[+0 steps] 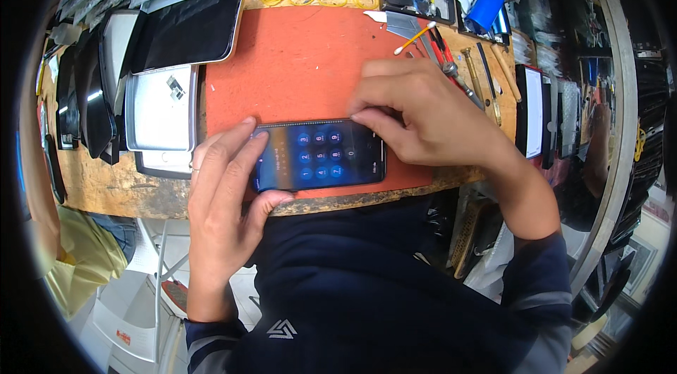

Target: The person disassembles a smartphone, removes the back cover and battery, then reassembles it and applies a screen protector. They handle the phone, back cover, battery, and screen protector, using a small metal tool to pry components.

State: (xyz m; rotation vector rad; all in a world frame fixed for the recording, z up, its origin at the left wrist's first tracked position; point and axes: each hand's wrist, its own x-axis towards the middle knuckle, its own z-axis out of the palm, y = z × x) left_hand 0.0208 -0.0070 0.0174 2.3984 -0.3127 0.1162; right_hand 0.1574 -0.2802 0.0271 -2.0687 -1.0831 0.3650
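The phone point(324, 154) lies screen-up at the centre of the frame, on the lower part of an orange mat point(282, 63), its keypad lit. The person's left hand point(227, 180), partly open, spans the phone's left end, fingers at the upper edge and thumb at the lower. The right hand point(422, 109) is curled, thumb and bent fingers nearly together at the phone's upper edge near its right end; whether anything is pinched there cannot be told. The phone would likely prove light, stiff and slippery, its glass prone to cracking, so it seems best held by its long edges, without bending or pressing the screen.
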